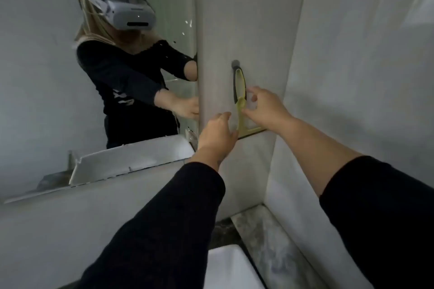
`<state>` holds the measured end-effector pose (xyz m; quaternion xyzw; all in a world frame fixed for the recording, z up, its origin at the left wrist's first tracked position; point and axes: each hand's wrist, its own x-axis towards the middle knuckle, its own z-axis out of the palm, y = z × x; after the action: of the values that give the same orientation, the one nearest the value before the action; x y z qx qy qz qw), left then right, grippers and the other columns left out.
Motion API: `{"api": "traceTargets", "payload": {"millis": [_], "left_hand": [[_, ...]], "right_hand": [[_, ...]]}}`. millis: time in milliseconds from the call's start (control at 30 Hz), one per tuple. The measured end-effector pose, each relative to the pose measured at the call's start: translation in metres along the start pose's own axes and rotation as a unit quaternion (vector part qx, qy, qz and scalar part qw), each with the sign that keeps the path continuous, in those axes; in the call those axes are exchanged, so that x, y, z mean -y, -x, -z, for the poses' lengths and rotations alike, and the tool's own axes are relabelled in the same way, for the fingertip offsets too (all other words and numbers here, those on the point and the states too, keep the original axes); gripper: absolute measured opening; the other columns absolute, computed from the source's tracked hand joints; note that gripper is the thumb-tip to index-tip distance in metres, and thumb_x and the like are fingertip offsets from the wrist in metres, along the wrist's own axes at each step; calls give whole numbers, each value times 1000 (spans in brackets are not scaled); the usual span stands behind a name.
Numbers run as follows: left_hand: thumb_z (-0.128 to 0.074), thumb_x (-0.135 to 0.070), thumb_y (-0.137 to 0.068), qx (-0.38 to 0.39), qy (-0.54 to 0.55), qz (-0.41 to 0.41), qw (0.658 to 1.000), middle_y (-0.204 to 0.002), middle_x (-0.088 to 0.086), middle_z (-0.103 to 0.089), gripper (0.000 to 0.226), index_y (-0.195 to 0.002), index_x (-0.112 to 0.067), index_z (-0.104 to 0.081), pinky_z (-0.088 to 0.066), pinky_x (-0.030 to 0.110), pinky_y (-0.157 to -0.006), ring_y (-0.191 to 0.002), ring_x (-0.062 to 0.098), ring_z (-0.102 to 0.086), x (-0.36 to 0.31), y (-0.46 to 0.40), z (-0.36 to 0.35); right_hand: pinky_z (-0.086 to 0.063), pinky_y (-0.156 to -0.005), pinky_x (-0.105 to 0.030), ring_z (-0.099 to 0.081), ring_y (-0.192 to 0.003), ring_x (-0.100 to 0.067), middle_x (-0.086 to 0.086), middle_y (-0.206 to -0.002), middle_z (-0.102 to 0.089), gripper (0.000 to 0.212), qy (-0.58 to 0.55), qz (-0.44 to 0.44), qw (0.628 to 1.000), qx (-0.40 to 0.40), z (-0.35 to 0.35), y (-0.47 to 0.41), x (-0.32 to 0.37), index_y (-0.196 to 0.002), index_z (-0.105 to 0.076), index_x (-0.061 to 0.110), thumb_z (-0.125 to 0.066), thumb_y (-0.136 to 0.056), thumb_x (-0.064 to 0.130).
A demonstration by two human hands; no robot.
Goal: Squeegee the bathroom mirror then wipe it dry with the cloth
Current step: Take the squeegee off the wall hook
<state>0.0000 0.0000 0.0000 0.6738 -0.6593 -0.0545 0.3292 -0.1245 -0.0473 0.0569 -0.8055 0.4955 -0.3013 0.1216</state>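
Yellow-green squeegee (240, 110) hangs handle-up on dark hook (235, 64), on pale wall panel (246, 19) right of mirror (70, 77). Right hand (263, 108) at handle, fingers (250, 91) spread loose, not clamped. Left hand (217, 135) beside lower stem, fingers slack, thumb near blade; contact unclear. Black sleeves both arms. White sink (231, 267) below.

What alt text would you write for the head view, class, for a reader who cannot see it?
Both hands reach for a yellow squeegee hanging from a wall hook beside the bathroom mirror; the left hand and right hand flank its handle.
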Motion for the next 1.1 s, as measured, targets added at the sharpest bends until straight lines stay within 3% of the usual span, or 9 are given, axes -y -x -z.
{"api": "traceTargets", "payload": {"millis": [133,267,400,567,767,900,967,1033,1100], "left_hand": [[-56,-14,-92,-92,85,4,992,-134,8,-52,48,-137,-11,-43,-42,39,-101,-122,24,-49,-2,-9,-27],[-59,-11,-90,-166,183,18,969,-122,7,-60,41,-130,-11,-48,-47,38,-96,-112,21,-56,-7,-22,-48],[-57,-14,-91,-183,245,55,951,-115,5,-62,37,-127,-16,-46,-52,40,-87,-102,19,-60,-16,-24,-60],[-59,-19,-91,-208,277,42,937,-115,-4,-60,35,-124,-21,-47,-53,38,-84,-96,10,-58,-38,-17,-56],[-59,-15,-89,-234,253,6,939,-107,-7,-59,28,-116,-22,-51,-55,43,-73,-86,11,-56,-60,4,-24],[-57,-13,-89,-251,206,-26,945,-107,-4,-59,24,-112,-18,-52,-53,43,-74,-86,15,-57,-55,21,18],[-58,-13,-87,-261,175,-46,948,-105,-2,-57,24,-111,-16,-53,-52,42,-74,-86,17,-56,-46,30,45],[-59,-11,-85,-268,142,-75,950,-103,0,-57,24,-108,-14,-55,-51,44,-74,-87,20,-56,-37,39,73],[-59,-9,-84,-271,105,-101,951,-104,3,-57,25,-108,-12,-56,-51,45,-74,-87,23,-57,-30,49,102]], "right_hand": [[-45,-93,-37,-54,-113,-32,-14,-128,-52,72,-51,43,995,-77,-13,-26,2,-142,-31,22,-69,-81,23],[-43,-85,-33,-56,-109,-32,-11,-124,-54,70,-96,67,984,-136,-25,-41,1,-139,-31,25,-69,-81,16],[-38,-72,-27,-59,-100,-33,-10,-115,-58,65,-97,78,979,-161,-25,-42,0,-135,-36,24,-65,-78,14],[-36,-62,-28,-56,-77,-24,-1,-88,-52,61,-83,65,976,-189,4,-38,9,-129,-37,25,-66,-75,19],[-48,-68,-34,-60,-87,-25,-4,-97,-55,62,-90,46,974,-201,43,-14,34,-133,-33,20,-67,-81,24],[-44,-95,-44,-36,-129,-33,-13,-141,-35,69,119,97,964,-218,61,11,59,-143,-29,14,-61,-85,35],[-21,-113,-55,-15,-142,-34,-14,-152,-21,67,246,154,932,-217,68,24,76,-146,-27,14,-54,-87,30],[3,-114,-61,-2,-146,-30,-9,-157,-15,66,345,222,893,-185,71,33,93,-147,-27,18,-52,-86,24],[8,-110,-64,-6,-147,-26,-4,-156,-23,62,403,286,854,-162,73,40,113,-144,-34,23,-56,-86,21]]}}
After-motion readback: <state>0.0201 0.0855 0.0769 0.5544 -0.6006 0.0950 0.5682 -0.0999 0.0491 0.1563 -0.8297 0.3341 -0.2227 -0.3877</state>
